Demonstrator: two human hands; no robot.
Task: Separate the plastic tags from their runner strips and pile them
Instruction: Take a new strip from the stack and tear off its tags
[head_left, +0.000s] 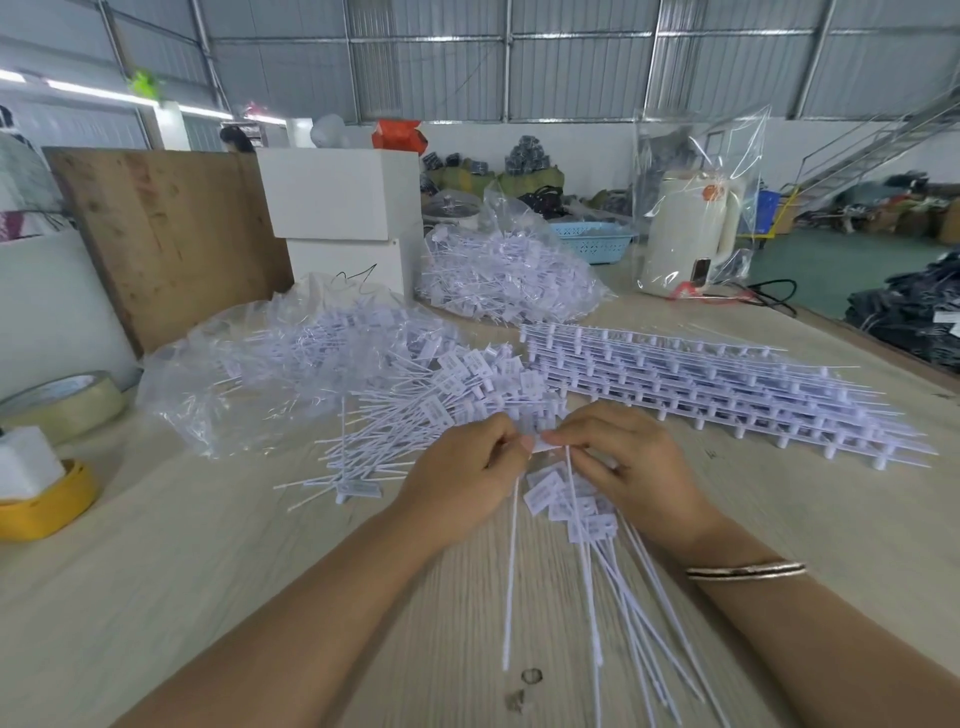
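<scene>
The desk (218, 597) carries the whole job, and most of it looks still to do. The largest item is the stack of uncut runner strips (727, 395), lying well right of centre and reaching far back, apparently untouched. Left of it spreads the loose pile of separated tags (415, 405), partly spilling out of a clear bag (249, 374), with a second filled bag (498, 275) behind; so a fair share is done. White boxes (343, 208), a wrapped kettle (691, 228), a tape roll (62, 400) and a yellow tape roll (47, 504) sit at the edges, none blocking the work.

Nearest, a small bundle of tags (571, 509) fans toward the viewer under the hands. The left hand (462, 473) and right hand (623, 467) meet fingertip to fingertip, both pinching one tag head in that bundle, likely snapping it free.
</scene>
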